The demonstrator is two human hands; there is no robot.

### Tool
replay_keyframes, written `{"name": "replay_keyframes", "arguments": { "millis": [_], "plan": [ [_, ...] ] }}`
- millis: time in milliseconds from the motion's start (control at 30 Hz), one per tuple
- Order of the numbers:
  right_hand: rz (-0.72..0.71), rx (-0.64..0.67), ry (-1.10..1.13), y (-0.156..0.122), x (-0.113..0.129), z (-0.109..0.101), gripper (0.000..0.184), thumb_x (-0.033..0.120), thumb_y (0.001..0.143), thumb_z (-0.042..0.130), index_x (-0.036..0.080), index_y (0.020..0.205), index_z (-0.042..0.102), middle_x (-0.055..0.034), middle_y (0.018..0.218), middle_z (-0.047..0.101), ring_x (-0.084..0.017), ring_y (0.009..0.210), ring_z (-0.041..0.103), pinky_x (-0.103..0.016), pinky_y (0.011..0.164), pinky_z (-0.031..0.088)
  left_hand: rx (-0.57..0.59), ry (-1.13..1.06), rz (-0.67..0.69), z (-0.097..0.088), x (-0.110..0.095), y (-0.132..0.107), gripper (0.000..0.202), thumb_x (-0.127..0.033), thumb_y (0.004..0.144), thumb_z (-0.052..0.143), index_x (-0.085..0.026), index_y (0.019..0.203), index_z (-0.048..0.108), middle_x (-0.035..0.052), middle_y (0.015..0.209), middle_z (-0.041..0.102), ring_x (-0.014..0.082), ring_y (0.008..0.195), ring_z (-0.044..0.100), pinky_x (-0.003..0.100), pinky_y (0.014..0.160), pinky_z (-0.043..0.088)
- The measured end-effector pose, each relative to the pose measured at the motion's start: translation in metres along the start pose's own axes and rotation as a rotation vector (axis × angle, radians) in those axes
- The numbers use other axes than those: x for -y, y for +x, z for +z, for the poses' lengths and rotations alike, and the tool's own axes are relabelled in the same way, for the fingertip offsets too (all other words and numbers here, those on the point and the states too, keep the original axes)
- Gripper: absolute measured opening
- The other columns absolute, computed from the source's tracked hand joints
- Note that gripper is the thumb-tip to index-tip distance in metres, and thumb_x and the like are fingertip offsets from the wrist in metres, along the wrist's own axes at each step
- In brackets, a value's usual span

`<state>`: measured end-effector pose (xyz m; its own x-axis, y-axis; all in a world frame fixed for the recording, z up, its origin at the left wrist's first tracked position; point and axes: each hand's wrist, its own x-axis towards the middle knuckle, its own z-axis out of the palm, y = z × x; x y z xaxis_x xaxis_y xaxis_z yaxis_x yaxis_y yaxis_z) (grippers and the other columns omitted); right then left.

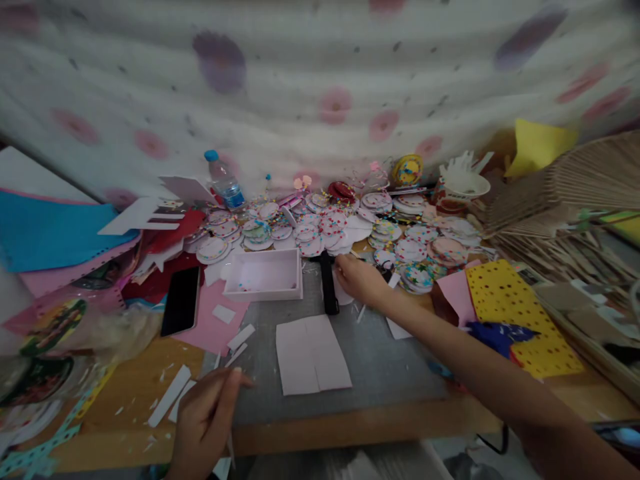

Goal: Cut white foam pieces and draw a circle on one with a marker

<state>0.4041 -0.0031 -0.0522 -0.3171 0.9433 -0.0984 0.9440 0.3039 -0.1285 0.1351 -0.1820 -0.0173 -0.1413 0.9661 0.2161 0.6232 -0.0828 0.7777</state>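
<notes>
My right hand [361, 280] reaches far across the table, fingers curled down beside a black tool [328, 283] and a white paper disc [344, 292]; what it grips, if anything, is hidden. My left hand [207, 420] is near the front edge, fingers pinched on a thin white strip [231, 390]. A folded pale pink card [311, 353] lies on the grey mat [380, 367] between the hands. A shallow pale pink box [265, 275] stands just left of the right hand.
Many round confetti-filled discs [320, 230] crowd the back. A black phone [181, 300] lies left on pink paper. A water bottle [225, 179], blue sheets [45, 230], a yellow dotted sheet [520, 313] and wooden sticks [560, 200] surround the mat. White scraps litter the wood.
</notes>
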Motion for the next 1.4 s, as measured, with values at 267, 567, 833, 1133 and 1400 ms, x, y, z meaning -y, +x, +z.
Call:
{"name": "replay_keyframes", "arguments": {
  "millis": [267,567,833,1133,1400],
  "plan": [
    [-0.051,-0.007,-0.155,0.031,-0.012,0.0,0.03,0.032,0.091,0.058,0.017,0.117,0.057,-0.0085,0.118,0.059,-0.021,0.099,0.061,-0.042,0.083,0.052,0.34,0.287,-0.02,0.069,-0.021,0.04,0.031,-0.041,0.092,0.043,-0.02,0.104,0.062,-0.0005,0.07,0.067,0.0155,0.062,0.065,0.025,0.059,0.047],
    [0.063,-0.065,-0.191,0.004,-0.018,-0.014,0.031,0.033,0.09,0.059,0.015,0.116,0.058,-0.0088,0.117,0.059,-0.022,0.1,0.06,-0.042,0.084,0.051,0.459,0.536,0.022,0.153,-0.037,0.091,0.058,-0.03,0.086,0.05,-0.012,0.138,0.031,0.0118,0.089,0.073,0.0287,0.082,0.07,0.035,0.068,0.05],
    [-0.131,0.062,0.106,-0.049,-0.013,-0.023,0.015,0.022,0.098,0.039,0.012,0.106,0.048,-0.0109,0.092,0.067,-0.017,0.085,0.065,-0.024,0.07,0.046,0.455,0.566,0.031,0.106,-0.027,0.075,0.047,-0.027,0.083,0.052,-0.023,0.127,0.038,0.0058,0.097,0.072,0.0274,0.084,0.07,0.033,0.067,0.049],
    [-0.121,0.054,0.218,-0.048,-0.029,-0.01,0.005,0.014,0.09,0.041,0.014,0.093,0.045,-0.0181,0.084,0.065,-0.028,0.081,0.064,-0.031,0.066,0.041,0.507,0.623,0.067,0.111,-0.027,0.082,0.036,-0.026,0.085,0.051,-0.02,0.119,0.04,0.0063,0.093,0.071,0.0263,0.083,0.07,0.032,0.067,0.049],
    [-0.04,-0.122,0.5,-0.08,-0.045,-0.026,0.008,0.029,0.094,0.032,0.021,0.096,0.036,-0.0119,0.09,0.061,-0.023,0.08,0.062,-0.031,0.068,0.046,0.478,0.696,0.048,0.144,-0.034,0.094,0.03,-0.028,0.09,0.052,-0.016,0.116,0.044,0.0118,0.097,0.068,0.0268,0.083,0.069,0.033,0.065,0.051]
  ]
}}
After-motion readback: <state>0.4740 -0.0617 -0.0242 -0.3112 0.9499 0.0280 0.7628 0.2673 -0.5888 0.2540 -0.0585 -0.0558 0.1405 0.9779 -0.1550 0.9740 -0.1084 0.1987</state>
